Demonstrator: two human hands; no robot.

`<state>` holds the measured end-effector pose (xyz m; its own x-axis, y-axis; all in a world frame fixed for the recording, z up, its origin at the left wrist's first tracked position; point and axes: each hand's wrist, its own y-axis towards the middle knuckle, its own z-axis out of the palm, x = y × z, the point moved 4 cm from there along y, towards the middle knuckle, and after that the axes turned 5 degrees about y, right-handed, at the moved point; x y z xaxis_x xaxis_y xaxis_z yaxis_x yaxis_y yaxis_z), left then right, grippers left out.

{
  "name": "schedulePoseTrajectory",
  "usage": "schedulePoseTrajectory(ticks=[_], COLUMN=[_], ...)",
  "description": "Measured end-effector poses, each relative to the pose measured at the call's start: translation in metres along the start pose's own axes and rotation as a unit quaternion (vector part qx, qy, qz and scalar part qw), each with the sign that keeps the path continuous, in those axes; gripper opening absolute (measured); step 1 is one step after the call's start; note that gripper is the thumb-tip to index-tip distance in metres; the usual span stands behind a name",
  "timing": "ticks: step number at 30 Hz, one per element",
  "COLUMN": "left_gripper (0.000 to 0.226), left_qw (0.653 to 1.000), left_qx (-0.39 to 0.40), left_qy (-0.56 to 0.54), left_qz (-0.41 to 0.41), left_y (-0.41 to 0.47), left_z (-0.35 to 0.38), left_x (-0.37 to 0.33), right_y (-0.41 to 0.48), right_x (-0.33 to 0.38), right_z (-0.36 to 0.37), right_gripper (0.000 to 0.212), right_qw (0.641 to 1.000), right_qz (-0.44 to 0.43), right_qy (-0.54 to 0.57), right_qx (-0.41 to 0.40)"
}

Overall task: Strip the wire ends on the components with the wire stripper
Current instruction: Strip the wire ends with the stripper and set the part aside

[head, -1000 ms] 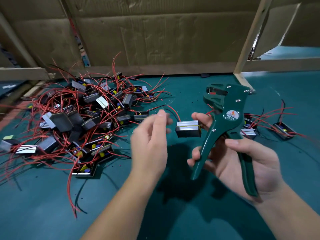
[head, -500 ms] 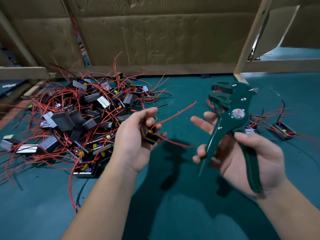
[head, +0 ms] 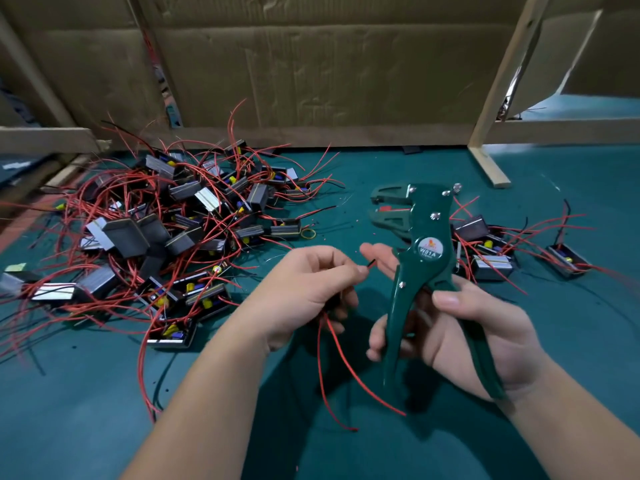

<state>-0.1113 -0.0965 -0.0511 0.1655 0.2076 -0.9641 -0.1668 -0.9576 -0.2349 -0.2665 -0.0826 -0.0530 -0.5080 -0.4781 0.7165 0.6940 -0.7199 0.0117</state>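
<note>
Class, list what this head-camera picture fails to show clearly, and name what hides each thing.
1. Head view: the component in the left hand is almost wholly covered by its curled fingers.
2. Head view: the wire end pinched there is too small to tell if stripped.
3. Head view: the pile runs past the left edge.

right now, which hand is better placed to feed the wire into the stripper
Left. The left hand pinches the wire end close to the open jaws of the stripper; the right hand grips its handles.
</note>
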Motion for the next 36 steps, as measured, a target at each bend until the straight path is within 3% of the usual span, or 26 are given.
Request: schedulePoseTrajectory(ticks=[8,11,16,24,32,36], left_gripper=[0.013,0.013,0.005,0.018,0.013,0.011], left_qw=[0.979,0.97,0.975,0.986,0.981,0.979], left_qx=[-0.134,-0.182,-0.149,-0.105,-0.098,-0.137], left_qy=[0.069,0.026,-0.07,-0.003,0.007,-0.029], left_qz=[0.137,0.158,0.151,0.133,0.164,0.147], left_y=[0.0,-0.002,-0.006,-0.004,-0.008,-0.007], left_z=[-0.013,-0.027,-0.025,-0.008,-0.008,-0.011], left_x=[-0.008,-0.012,-0.017,-0.013,-0.018,-0.017], right_y=[-0.002,-0.005,-0.007,-0.005,-0.005,-0.005], right_x=[0.014,0.026,0.026,0.011,0.01,0.01], right_z=[-0.003,-0.007,-0.007,0.005,0.001,0.0], right_gripper=[0.092,0.094,0.093,0.068,0.066,0.065], right_qw=[0.993,0.99,0.994,0.998,0.998,0.998], right_qz=[-0.095,-0.118,-0.098,-0.047,-0.045,-0.042], right_qy=[-0.026,-0.023,-0.009,-0.025,-0.045,-0.042], right_qx=[-0.067,-0.07,-0.048,0.022,-0.005,-0.014])
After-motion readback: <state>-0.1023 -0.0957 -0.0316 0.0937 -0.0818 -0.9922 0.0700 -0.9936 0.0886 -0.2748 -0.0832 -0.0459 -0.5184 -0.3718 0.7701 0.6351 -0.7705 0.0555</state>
